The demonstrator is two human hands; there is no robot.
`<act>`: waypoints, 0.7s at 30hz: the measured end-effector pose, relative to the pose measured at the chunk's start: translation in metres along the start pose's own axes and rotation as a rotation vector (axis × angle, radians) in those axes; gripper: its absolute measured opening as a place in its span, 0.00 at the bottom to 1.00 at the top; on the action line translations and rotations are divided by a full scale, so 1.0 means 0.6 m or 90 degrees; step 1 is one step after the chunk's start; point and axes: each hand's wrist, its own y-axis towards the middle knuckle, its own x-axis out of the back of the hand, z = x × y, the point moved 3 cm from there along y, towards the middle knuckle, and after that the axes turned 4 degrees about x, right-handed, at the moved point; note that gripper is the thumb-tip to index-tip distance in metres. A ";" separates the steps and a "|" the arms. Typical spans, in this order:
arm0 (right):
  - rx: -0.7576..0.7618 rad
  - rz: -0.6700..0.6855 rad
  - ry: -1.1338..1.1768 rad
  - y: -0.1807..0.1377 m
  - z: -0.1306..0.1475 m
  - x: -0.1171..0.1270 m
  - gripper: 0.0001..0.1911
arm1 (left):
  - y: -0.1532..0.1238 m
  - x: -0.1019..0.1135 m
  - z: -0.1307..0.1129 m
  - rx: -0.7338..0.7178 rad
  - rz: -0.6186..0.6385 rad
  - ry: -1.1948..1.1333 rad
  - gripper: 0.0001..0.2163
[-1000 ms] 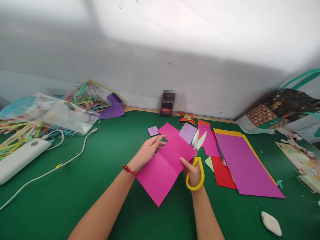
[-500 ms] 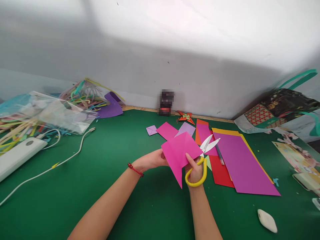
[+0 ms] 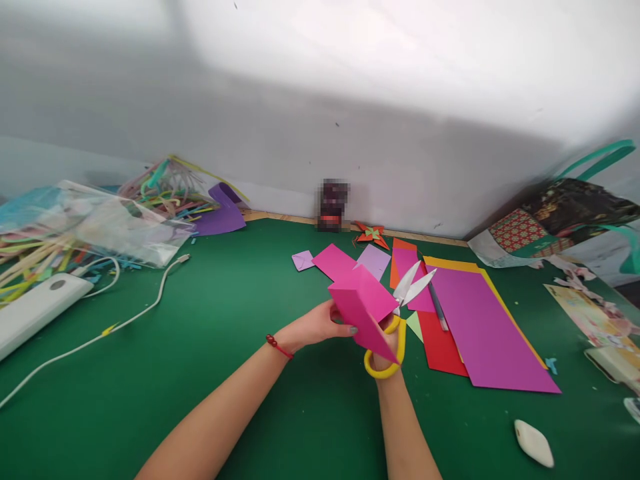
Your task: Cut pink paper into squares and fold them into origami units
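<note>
A bright pink sheet of paper (image 3: 356, 313), bent along a crease, is held up between my hands over the table. My left hand (image 3: 331, 325) pinches its left side, thumb on the near face. My right hand (image 3: 387, 343) is partly hidden behind the paper; yellow-handled scissors (image 3: 402, 327) hang on it, their blades spread and pointing away from me. Just beyond lie another pink piece (image 3: 334, 262), a lilac piece (image 3: 374, 261) and a small lilac square with a drawn line (image 3: 302, 261).
Purple sheets (image 3: 493, 327), a red sheet (image 3: 440, 350) and a pen (image 3: 438, 307) lie to the right. An orange paper star (image 3: 372, 233) is by the wall. Leftward are a white power strip (image 3: 45, 310), its cable and paper strips (image 3: 165, 190). A white case (image 3: 534, 443) sits front right.
The pink paper has gone from nearly flat to folded, its near flap now raised toward me. My left hand has shifted right and its thumb now shows on the paper.
</note>
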 end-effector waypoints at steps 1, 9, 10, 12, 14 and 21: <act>0.003 -0.002 0.006 -0.001 -0.002 0.000 0.16 | 0.003 0.000 0.004 0.002 -0.008 -0.022 0.23; -0.073 0.064 0.168 -0.011 0.037 -0.030 0.14 | 0.012 0.022 0.013 -0.011 -0.216 -0.015 0.19; -0.072 0.076 0.188 -0.011 0.041 -0.034 0.15 | 0.013 0.023 0.014 -0.024 -0.233 -0.033 0.19; -0.053 0.106 0.167 -0.010 0.045 -0.039 0.13 | 0.014 0.021 0.017 -0.036 -0.252 -0.074 0.19; -0.032 0.139 0.105 -0.011 0.045 -0.044 0.10 | 0.014 0.013 0.020 -0.025 -0.249 -0.108 0.19; -0.102 0.248 0.076 -0.029 0.038 -0.054 0.17 | 0.008 0.002 0.017 0.009 -0.243 -0.046 0.21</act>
